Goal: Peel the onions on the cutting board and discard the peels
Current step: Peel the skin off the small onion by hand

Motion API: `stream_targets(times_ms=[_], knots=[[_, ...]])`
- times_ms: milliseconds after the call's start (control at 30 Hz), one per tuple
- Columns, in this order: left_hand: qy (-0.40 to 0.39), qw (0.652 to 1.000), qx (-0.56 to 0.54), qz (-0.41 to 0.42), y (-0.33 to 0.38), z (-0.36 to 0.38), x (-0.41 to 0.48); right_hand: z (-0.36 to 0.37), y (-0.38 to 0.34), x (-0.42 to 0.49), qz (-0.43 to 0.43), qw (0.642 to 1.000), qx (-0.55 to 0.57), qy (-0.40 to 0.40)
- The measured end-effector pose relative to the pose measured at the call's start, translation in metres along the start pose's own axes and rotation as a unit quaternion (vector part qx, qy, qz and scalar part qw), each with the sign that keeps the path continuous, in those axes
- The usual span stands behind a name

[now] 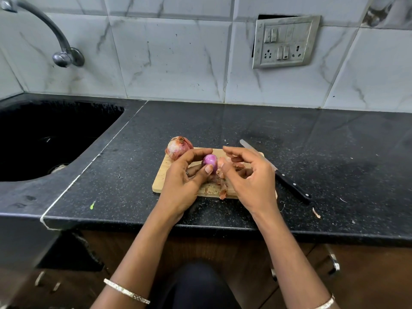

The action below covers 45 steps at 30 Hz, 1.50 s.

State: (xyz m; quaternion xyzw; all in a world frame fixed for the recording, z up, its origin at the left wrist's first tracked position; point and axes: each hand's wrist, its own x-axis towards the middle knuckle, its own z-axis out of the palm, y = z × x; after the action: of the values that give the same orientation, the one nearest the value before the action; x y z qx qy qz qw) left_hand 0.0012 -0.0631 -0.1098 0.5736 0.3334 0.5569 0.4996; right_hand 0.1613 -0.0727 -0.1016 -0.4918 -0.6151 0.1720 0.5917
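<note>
A wooden cutting board (161,179) lies on the black speckled table (334,141), near its front edge. Both hands meet just above the board's middle.

The left hand (184,182) grips a small peeled onion (210,160), shiny and purple. The thumb presses the onion's near side and the forefinger arches over its top. A ring (187,173) shows on one finger.

The right hand (250,178) is curled, with its thumb tip just beside the onion at 3 o'clock. It pinches a loose peel (237,166) between thumb and bent fingers.

An unpeeled onion (179,148), still in its dry reddish skin, sits at the board's 11 o'clock corner, behind the left hand's fingers. More peels (223,191) lie on the board's near side at about 5 o'clock, partly under the right hand.

A knife (287,177) with a black riveted handle lies at 3 o'clock of the board. Its blade points toward 11 o'clock and passes behind the right hand's fingers. A small peel scrap (316,212) lies on the table at 4 o'clock, well apart from the board.

A black sink (95,139) is sunk in at 9 o'clock, with a metal tap (55,32) on the tiled wall above it. A switch and socket plate (285,42) hangs on the wall at 1 o'clock. Each wrist wears a thin bangle (127,291).
</note>
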Motion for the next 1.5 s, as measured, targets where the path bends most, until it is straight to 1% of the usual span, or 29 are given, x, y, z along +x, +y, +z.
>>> stream_targets(times_ms=[67,167,333,533,700,867,933,1000,1100,1233,1333,1500], knots=[[-0.004,1.0,0.007,0.001,0.0,-0.0001,0.0001,0.0007,-0.0008,-0.0005,-0.021,0.999,-0.003,-0.027],[-0.005,1.0,0.008,-0.004,0.0012,0.0005,-0.0001,-0.0002,-0.0015,-0.001,-0.036,0.999,0.004,-0.039],[-0.005,1.0,-0.002,-0.013,0.0027,0.0018,-0.0004,-0.0001,0.0002,-0.0013,-0.026,0.999,0.013,-0.032],[-0.004,1.0,0.015,-0.013,-0.0006,0.0015,0.0002,0.0006,0.0004,-0.0023,-0.002,0.999,0.036,-0.029],[-0.009,1.0,0.017,-0.009,-0.0001,0.002,0.0005,0.0025,0.0016,-0.0021,0.012,0.999,0.03,-0.006],[-0.004,1.0,0.006,-0.009,0.0007,0.0025,-0.0002,-0.0025,0.0009,-0.0012,0.016,0.998,-0.008,0.054],[-0.005,1.0,0.005,-0.009,0.0009,0.0024,-0.0002,-0.0022,-0.0013,-0.0015,-0.004,0.999,-0.012,0.041],[-0.007,1.0,0.0,-0.008,0.0016,0.0023,-0.0002,0.0005,-0.0018,-0.0015,-0.019,1.0,-0.016,0.006],[-0.008,1.0,-0.004,-0.009,0.002,0.0033,-0.0006,0.0014,0.0026,-0.0007,-0.014,0.999,-0.022,-0.029],[-0.004,1.0,-0.007,-0.009,0.0007,0.0022,-0.0001,0.0014,0.0056,-0.0002,-0.025,0.998,-0.041,-0.032],[-0.006,1.0,-0.003,-0.006,0.0003,0.0019,-0.0005,0.0022,0.0062,0.0001,-0.017,0.998,-0.052,-0.035],[0.012,1.0,-0.006,-0.003,0.001,0.0025,0.0001,0.0016,0.0053,-0.0014,-0.019,0.998,-0.056,-0.035]])
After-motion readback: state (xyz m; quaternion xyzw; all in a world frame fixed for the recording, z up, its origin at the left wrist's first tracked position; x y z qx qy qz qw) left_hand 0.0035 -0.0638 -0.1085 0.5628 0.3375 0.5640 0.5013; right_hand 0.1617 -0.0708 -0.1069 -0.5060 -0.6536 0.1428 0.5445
